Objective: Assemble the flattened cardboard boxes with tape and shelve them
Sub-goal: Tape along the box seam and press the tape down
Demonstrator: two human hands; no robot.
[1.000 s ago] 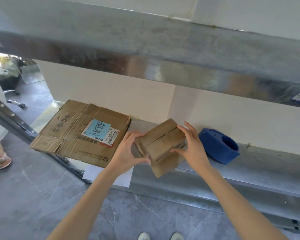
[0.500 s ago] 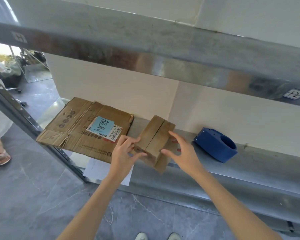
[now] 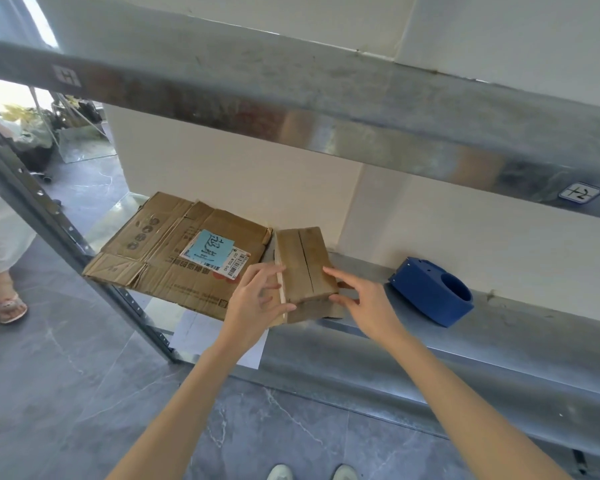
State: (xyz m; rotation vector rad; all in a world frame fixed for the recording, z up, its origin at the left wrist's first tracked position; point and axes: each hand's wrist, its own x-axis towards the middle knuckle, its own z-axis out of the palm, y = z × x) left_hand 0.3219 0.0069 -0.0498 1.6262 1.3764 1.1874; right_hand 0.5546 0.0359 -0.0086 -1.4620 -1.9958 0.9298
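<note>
So the small box [image 3: 305, 265] is folded up into shape and sitting on the metal shelf [image 3: 499, 341], right between the big flattened cardboard [image 3: 174, 258] on its left and the blue tape dispenser [image 3: 433, 292] off to its right. The top flaps are closed with the seam running down the middle, and honestly I can't spot any tape across it.

The left hand [image 3: 257, 299] has a grip on the box's near left corner, fingers on the side and thumb round the front. The right hand [image 3: 364, 303] isn't really gripping, its fingers are fairly straight and just touching the right side, thumb at the near corner.

Looks to me like the squaring-up step: box formed and steadied on the shelf, seam not sealed yet. A bit of cardboard pokes out under the near edge, can't tell if it's a loose flap.

Next move, I reckon, is for the right hand to let go and reach over for the dispenser while the left keeps the flaps down so the seam doesn't pop open. After that there's the big flat one to do.
</note>
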